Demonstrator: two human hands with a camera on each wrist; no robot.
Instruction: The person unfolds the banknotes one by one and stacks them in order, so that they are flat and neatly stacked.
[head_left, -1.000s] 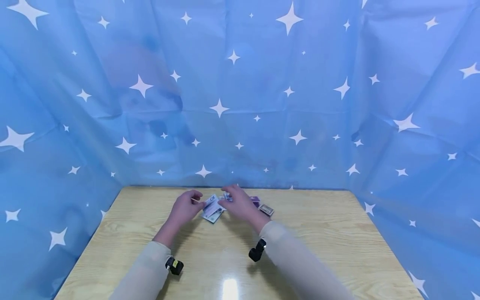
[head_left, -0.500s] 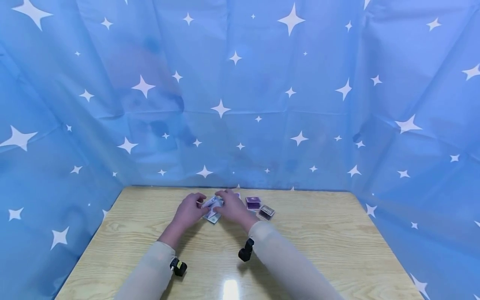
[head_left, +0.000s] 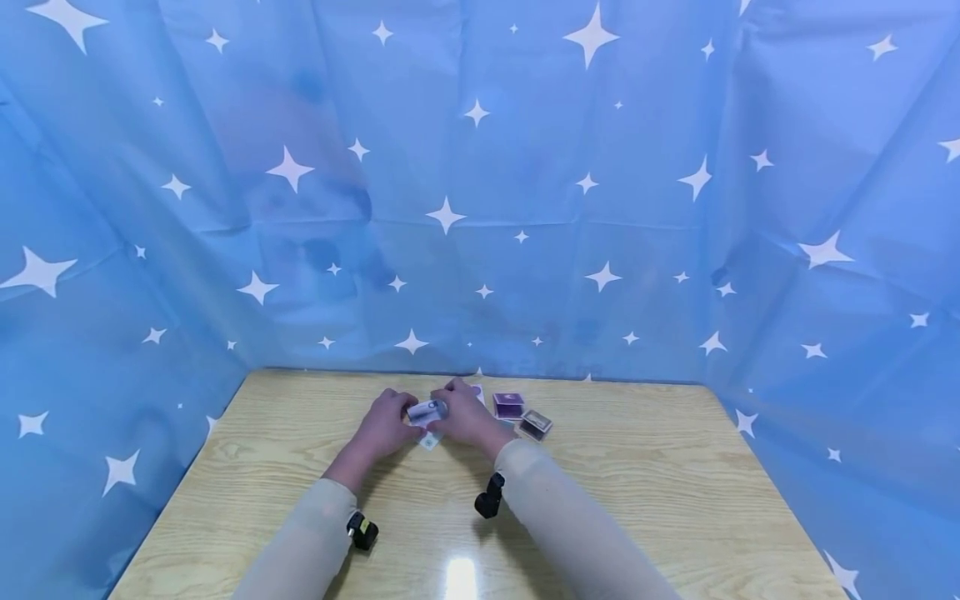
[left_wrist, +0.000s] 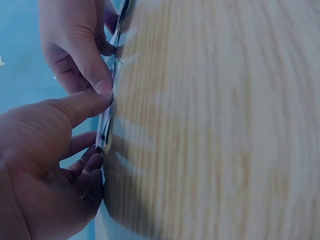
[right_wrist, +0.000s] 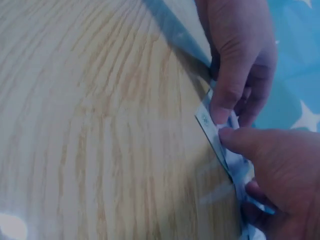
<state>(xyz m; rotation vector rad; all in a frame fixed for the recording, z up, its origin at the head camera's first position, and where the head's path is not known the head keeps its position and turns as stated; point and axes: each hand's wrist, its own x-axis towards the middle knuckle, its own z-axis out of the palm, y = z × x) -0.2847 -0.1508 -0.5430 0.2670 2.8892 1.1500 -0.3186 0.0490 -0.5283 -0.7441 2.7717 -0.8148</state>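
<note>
In the head view, both hands meet over a pale purple-blue printed paper note [head_left: 426, 410] near the back of the table. My left hand [head_left: 384, 423] pinches its left side, while my right hand [head_left: 462, 414] pinches the right. The note's upper part is bent over towards me. Below it a pale green note [head_left: 429, 441] pokes out, its corner [right_wrist: 206, 120] also showing in the right wrist view. In the left wrist view the two thumbs almost meet on the paper's near edge, left hand [left_wrist: 37, 165] below, right hand [left_wrist: 80, 40] above.
To the right of the hands lie a purple folded note [head_left: 508, 405] and a grey-brown folded note [head_left: 536, 424]. Another purple-white paper [head_left: 477, 393] shows behind my right hand. A blue star-patterned curtain [head_left: 517, 167] rises behind the wooden table [head_left: 637, 483].
My right hand has moved left towards my left hand, uncovering the purple folded note. The pale note, flat-looking earlier, now has its upper part bent over between both hands.
</note>
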